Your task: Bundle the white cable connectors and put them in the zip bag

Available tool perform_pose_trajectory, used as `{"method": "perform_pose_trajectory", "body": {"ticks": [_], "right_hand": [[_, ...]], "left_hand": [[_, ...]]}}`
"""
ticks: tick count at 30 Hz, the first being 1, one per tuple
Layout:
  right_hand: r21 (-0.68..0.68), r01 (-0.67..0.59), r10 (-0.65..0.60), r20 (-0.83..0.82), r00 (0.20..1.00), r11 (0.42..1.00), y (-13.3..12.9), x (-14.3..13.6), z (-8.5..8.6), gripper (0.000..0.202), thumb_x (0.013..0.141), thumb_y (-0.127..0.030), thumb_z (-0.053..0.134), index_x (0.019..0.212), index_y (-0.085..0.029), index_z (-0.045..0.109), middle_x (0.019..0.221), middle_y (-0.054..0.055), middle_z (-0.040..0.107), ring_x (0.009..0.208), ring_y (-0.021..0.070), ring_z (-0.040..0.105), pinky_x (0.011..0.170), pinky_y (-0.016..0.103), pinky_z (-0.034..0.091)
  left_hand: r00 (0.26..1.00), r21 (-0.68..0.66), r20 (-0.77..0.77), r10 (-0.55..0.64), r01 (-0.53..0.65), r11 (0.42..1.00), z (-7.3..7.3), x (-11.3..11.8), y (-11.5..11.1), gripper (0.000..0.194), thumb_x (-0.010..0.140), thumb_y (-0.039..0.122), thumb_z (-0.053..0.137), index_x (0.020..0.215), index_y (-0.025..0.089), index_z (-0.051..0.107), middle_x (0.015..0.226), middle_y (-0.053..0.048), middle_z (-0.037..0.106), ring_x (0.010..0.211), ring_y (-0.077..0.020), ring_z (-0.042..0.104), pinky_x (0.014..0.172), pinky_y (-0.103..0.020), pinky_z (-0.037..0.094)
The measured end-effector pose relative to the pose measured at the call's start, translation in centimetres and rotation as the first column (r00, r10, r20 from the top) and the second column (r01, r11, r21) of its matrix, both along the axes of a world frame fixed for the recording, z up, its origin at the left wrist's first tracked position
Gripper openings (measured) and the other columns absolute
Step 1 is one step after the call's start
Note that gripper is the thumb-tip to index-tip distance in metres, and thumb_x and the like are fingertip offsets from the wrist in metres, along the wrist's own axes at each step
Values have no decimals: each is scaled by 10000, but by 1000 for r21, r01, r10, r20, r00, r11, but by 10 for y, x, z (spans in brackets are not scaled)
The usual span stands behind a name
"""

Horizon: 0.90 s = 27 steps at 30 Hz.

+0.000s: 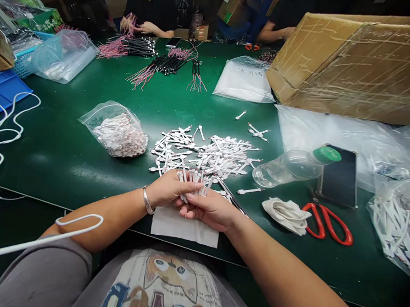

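Note:
My left hand and my right hand meet near the table's front edge. Both are closed around one bunch of short white cable pieces, whose ends stick up between the fingers. Just beyond the hands lies a loose pile of the same white cable pieces, some with coppery tips. A pale sheet lies flat under the hands. Beside my right hand rests a slim dark metal tool, perhaps tweezers, partly covered by the hand. Left of the pile stands a clear bag full of similar white pieces.
To the right are a green-capped bottle on its side, red-handled scissors, a crumpled white cloth and a dark phone. A large carton stands behind. White cord hangs near my left arm. Co-workers sit opposite.

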State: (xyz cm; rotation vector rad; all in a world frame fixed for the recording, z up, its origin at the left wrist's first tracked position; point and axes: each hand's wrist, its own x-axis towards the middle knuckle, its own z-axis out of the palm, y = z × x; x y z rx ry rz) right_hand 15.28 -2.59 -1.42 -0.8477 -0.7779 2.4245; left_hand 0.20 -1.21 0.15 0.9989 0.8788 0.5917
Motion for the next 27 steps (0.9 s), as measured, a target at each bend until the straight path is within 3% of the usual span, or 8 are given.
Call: {"method": "perform_pose_trajectory", "body": {"ticks": [4,9,13,16,19,23,27], "right_hand": [[-27,16,-15,23,1000,1000,0,0,1,238,714,-263,709,860,-93,630,790,73,667,611,97,654,554,141,538],[-63,13,-10,46,999,998,0,0,0,242,711,-253,710,869,-93,619,770,69,673,605,103,659,548,144,541],[-63,-39,42,42,998,997,-2,-2,1,268,688,-280,728,833,-80,624,735,74,677,573,112,659,494,131,525],[-63,-99,102,52,993,993,-4,-3,1,289,685,-297,728,827,-68,622,713,78,675,549,122,660,453,126,512],[-86,-135,140,53,989,987,-4,-4,3,281,691,-276,721,841,-63,617,695,78,674,532,131,661,430,128,508],[-107,-141,146,45,988,984,-4,-3,2,239,694,-239,711,829,-67,616,689,79,679,531,135,664,428,126,510],[-99,-140,145,46,988,985,-3,-3,0,242,700,-245,707,839,-69,615,706,87,687,546,140,669,437,130,515]], "left_hand": [[998,-65,63,13,-9,998,-1,1,4,374,743,423,611,904,86,626,504,7,534,321,-44,406,311,-157,263],[974,-182,158,160,-130,975,-1,2,7,398,757,430,600,1038,148,590,826,-69,656,483,-76,545,410,-176,389],[981,-221,161,105,-67,973,3,3,4,492,731,369,654,1166,187,514,1033,-117,646,561,-103,602,471,-199,436],[982,-231,175,74,-32,972,5,2,1,511,697,270,703,1164,178,518,1059,-133,641,783,-170,648,651,-253,494],[972,-236,226,61,-6,972,4,1,0,520,692,229,709,1175,190,523,1056,-129,645,876,-198,640,769,-315,486],[953,-203,289,86,-27,979,1,2,0,471,697,198,702,1143,214,551,1006,-96,661,942,-210,625,827,-347,475],[946,-197,300,121,-62,978,1,4,-1,323,719,193,680,1026,183,577,953,-79,665,880,-188,640,783,-328,495]]}}
